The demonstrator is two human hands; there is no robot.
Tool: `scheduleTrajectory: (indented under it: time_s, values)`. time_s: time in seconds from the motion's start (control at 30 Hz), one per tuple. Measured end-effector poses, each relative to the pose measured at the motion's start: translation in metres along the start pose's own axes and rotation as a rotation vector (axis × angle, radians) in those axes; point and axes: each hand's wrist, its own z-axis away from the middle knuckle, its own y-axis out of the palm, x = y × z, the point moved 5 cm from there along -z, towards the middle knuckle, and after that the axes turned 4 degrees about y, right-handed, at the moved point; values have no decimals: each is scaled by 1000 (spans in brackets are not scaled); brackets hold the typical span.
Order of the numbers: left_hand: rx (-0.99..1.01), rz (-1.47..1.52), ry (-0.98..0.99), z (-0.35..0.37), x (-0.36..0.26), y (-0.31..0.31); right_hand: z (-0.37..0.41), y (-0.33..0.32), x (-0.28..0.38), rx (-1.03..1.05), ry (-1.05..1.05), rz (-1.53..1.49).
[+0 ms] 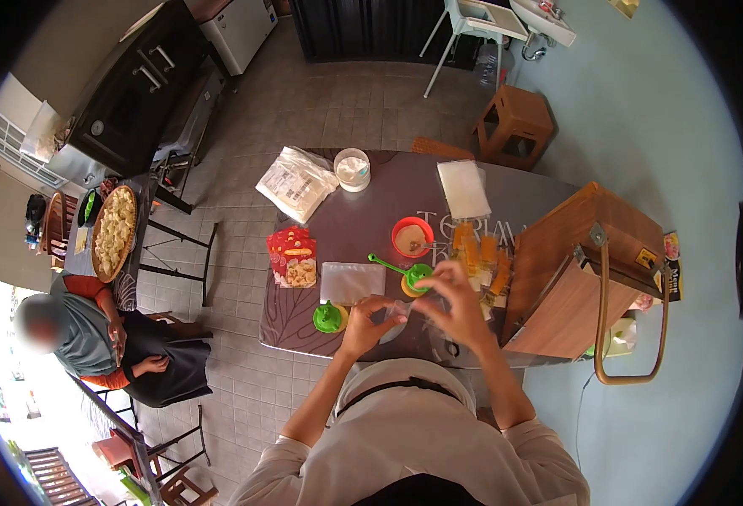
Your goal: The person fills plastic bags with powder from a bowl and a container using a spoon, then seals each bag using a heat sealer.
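Observation:
My left hand (368, 324) is closed around a small clear plastic item (397, 311), too small to name surely, above the table's near edge. Close on its right, my right hand (454, 305) has its fingers bent near the same item; whatever it pinches is hidden. Just beyond the hands is a green-topped container (419, 276) with a green handle reaching left. A second green-lidded container (329, 317) stands left of my left hand. Between them and farther back lies a clear plastic box (353, 282). A red bowl (412, 238) holds brownish contents and a spoon.
Red packets (292, 255), a plastic bag (296, 184), a white tub (352, 169) and a white stack (464, 190) are on the table (371, 219). Orange packs (478, 250) lie beside a wooden cabinet (574, 278) at right. A seated person (101, 337) is at left.

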Motion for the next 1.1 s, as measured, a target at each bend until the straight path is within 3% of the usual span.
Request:
scheduleTrajectory:
  time_s: [0.07, 0.13, 0.2, 0.27, 0.33, 0.47, 0.6, 0.67, 0.7, 0.77, 0.87, 1.1]
  values:
    - [-55, 9, -30, -1, -4, -5, -13, -14, -39, -188, 116, -4]
    - [-74, -38, -14, -1, 3, -10, -26, -23, -88, -388, 99, 264]
    - [-95, -90, 6, -1, 3, -14, -30, -5, -195, -407, 87, 315]
    - [-123, -76, -8, -2, 2, -18, -37, 10, -236, -424, 70, 363]
    - [-142, -68, -12, -3, 0, -21, -36, 35, -270, -129, 576, -125]
    - [-202, -61, -26, -2, 1, -26, -42, 61, -286, -221, 489, -462]
    - [-166, -30, -89, -2, -2, -26, -44, 65, -272, -228, 410, -471]
    - [-151, -22, -105, -3, -1, -25, -45, 61, -262, -196, 293, -169]
    - [-152, -22, -106, -3, -1, -24, -45, 60, -258, -195, 293, -170]
    - [-165, -10, -75, -4, 1, -24, -42, 50, -246, -312, 227, 156]
    - [-189, 16, -95, -3, 7, -22, -43, 45, -227, -361, 86, 344]
    - [-193, 21, -123, -1, 9, -21, -43, 65, -244, -209, 255, 155]
